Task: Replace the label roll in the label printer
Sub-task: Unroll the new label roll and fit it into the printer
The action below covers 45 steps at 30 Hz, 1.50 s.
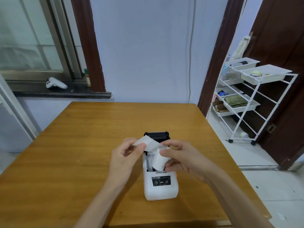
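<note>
A small white label printer point(160, 188) stands on the wooden table point(82, 145), its black lid point(156, 135) flipped open toward the far side. Just above its open bay I hold a white label roll point(158, 162). My right hand point(179, 159) grips the roll's body from the right. My left hand point(126, 155) pinches the loose end of the label strip point(145, 141), which is drawn out to the left and upward. The bay under the roll is mostly hidden by it.
A white wire shelf cart point(256, 96) with trays of odds and ends stands in the doorway at right. A white game controller point(56, 83) and a small bottle point(88, 79) rest on the window sill at the back left.
</note>
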Tool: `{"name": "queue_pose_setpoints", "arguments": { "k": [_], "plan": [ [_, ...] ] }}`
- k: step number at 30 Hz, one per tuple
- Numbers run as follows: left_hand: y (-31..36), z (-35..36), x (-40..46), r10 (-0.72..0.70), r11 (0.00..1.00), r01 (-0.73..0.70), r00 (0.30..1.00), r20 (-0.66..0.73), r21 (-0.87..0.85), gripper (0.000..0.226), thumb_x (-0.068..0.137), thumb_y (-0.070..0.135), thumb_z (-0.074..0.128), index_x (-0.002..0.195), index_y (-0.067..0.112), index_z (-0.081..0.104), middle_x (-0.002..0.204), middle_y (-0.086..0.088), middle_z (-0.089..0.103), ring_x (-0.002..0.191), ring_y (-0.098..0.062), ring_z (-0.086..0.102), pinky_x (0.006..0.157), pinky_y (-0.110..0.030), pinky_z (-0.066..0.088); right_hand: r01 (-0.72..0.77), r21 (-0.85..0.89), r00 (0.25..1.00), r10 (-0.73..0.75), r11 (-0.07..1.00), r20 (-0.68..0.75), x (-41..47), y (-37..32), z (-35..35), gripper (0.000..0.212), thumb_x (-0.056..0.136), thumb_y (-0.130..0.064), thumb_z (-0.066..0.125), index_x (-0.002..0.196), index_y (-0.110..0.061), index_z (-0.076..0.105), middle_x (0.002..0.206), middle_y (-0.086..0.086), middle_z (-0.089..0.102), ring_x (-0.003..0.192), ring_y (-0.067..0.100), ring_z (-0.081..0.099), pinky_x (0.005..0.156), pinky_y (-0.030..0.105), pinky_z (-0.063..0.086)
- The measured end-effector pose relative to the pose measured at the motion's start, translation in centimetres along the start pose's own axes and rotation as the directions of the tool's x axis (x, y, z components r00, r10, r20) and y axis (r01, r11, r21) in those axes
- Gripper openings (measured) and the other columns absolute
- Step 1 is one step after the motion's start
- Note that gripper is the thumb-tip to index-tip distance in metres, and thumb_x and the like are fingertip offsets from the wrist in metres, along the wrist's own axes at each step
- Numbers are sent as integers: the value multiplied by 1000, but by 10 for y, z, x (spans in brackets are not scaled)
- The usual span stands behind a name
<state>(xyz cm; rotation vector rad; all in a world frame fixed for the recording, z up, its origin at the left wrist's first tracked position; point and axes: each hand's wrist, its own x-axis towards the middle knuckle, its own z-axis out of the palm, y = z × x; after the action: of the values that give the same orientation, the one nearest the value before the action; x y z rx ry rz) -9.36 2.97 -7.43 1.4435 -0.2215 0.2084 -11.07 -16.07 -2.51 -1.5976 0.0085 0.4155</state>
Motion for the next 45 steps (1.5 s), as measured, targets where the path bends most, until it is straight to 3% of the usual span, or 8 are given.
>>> {"name": "queue_pose_setpoints", "arguments": {
  "k": [5,11,21,26,31,37,41,45],
  "plan": [
    [1,-1,0,-10,1000,10,1000,5,-8,9,81,22,69,84,17,76,81,-1,66,70,-7,57,66,-16,46,40,-149,999,-39,988,16,-1,0,-1,28,86,-7,70,113,-14,66,81,6,66,66,15,62,69,32,60],
    [2,3,-1,-8,1000,8,1000,20,-1,11,80,25,69,86,17,75,91,-19,66,76,-13,58,68,-19,48,62,-253,998,-63,965,2,0,0,1,21,86,-8,65,107,-10,62,81,8,65,58,16,61,56,31,56],
    [10,6,3,1,1000,-1,1000,-6,-4,8,81,26,67,82,22,75,80,-1,67,73,-8,58,66,-15,47,55,-296,998,-61,954,-12,-2,1,1,31,82,-8,57,110,-20,62,84,3,67,63,22,61,56,33,55],
    [12,8,3,-14,1000,14,1000,8,-10,2,86,22,71,86,22,73,72,10,68,67,-3,59,63,-13,47,61,-264,997,-72,963,-31,-4,2,2,21,86,-5,56,105,-8,66,84,7,66,61,16,60,57,31,56],
    [10,12,1,-167,984,162,984,61,72,43,75,41,65,115,27,62,93,7,64,73,2,63,64,-11,50,95,-162,986,-115,982,-120,-3,4,6,23,89,-4,56,107,-12,67,84,10,68,59,16,60,58,32,58],
    [11,15,-1,-181,980,179,983,11,81,28,83,36,68,101,16,62,85,0,61,62,2,58,57,-11,48,120,-83,984,-129,989,-124,-1,2,10,25,90,-5,59,113,-13,65,86,12,67,54,14,58,55,31,58],
    [12,13,-1,-221,960,212,975,33,183,49,77,58,67,87,11,62,69,4,64,56,-5,57,58,-22,45,120,-46,984,-124,992,-124,-2,4,12,27,89,-7,62,115,-13,65,84,11,67,54,13,59,55,30,58],
    [17,13,-1,-283,947,267,957,67,181,62,82,59,66,89,-3,62,61,-3,66,52,-15,59,52,-25,48,128,-25,984,-130,991,-125,-1,6,13,26,90,-8,64,115,-13,66,84,9,69,58,15,61,58,30,59]
  ]
}}
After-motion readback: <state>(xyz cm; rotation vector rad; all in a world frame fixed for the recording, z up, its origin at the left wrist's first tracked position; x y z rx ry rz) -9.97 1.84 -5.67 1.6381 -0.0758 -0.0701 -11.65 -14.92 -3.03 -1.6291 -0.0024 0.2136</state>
